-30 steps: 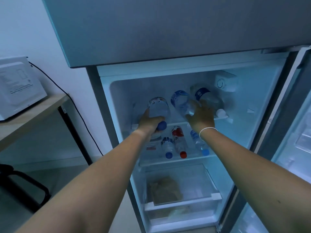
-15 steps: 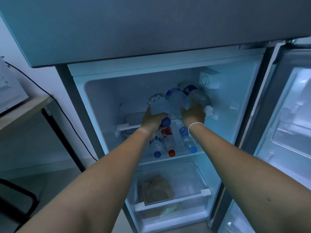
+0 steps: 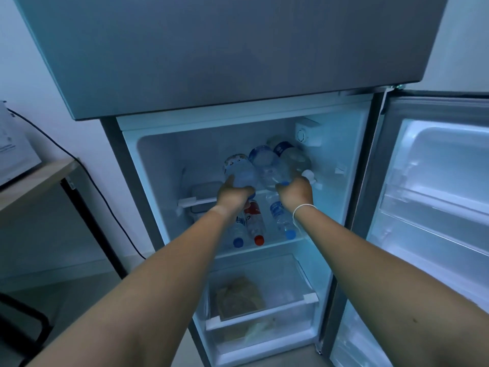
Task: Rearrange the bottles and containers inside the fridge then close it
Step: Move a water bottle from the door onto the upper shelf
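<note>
The fridge (image 3: 352,160) stands open, with three large clear water bottles lying side by side on its upper shelf, caps toward me. My left hand (image 3: 234,194) grips the neck end of the left bottle (image 3: 239,168). My right hand (image 3: 295,193) is closed over the neck of the middle bottle (image 3: 270,168). The right bottle (image 3: 296,158), with a white cap, touches the middle one. On the shelf below lie three small bottles: a blue-capped one (image 3: 238,241), a red-capped one (image 3: 255,223) and another blue-capped one (image 3: 283,221), partly hidden by my wrists.
A lidded clear container (image 3: 203,190) sits at the left of the upper shelf. A crisper drawer (image 3: 262,305) with bagged food is at the bottom. The fridge door (image 3: 436,194) hangs open on the right. A wooden table (image 3: 34,178) with a white appliance stands left.
The left bottle has slid right and now lies against the middle one; all three sit packed toward the right. Both hands stay on the bottle necks. My view has shifted right.
</note>
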The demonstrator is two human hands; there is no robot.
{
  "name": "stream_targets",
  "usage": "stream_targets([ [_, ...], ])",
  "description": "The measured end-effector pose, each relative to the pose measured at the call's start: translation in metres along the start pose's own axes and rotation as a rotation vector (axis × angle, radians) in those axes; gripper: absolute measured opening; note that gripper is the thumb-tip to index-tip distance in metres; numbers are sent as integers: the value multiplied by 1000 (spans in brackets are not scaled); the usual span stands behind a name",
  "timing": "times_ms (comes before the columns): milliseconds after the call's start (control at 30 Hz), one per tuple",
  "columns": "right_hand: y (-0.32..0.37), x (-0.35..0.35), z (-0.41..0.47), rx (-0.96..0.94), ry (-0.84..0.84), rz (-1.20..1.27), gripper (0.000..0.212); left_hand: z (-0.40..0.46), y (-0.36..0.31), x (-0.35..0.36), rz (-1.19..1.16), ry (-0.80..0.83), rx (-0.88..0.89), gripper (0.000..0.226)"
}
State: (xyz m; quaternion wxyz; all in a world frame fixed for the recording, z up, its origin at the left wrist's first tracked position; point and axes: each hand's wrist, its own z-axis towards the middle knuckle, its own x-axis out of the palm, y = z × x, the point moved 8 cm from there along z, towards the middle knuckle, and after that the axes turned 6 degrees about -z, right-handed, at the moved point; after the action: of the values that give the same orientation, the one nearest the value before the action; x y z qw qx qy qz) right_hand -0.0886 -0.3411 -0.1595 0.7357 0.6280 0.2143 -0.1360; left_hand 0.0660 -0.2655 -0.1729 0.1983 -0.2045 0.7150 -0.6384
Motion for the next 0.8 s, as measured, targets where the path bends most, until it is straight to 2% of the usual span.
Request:
stream_targets([
  [33, 0, -3, -6, 1, -3, -14, 32, -5, -2, -1, 21, -2, 7, 78],
  [133, -1, -15, -25, -29, -3, -82, 47, -24, -4, -1, 60, -17, 44, 75],
  [267, -21, -40, -65, -16, 0, -105, 60, -62, 7, 15, 70, 41, 32, 65],
  [400, -50, -61, -107, 5, 2, -231, 56, -99, 26, 39, 101, 110, -2, 57],
  [567, -89, -82, -156, -53, 93, -400, 46, -140, 53, 69, 111, 179, -24, 55],
  [667, -114, -92, -180, -93, 180, -590, 45, -158, 60, 82, 141, 231, -16, 55],
  [800, -148, -103, -200, -136, 295, -997, 48, -166, 60, 83, 219, 240, 30, 55],
])
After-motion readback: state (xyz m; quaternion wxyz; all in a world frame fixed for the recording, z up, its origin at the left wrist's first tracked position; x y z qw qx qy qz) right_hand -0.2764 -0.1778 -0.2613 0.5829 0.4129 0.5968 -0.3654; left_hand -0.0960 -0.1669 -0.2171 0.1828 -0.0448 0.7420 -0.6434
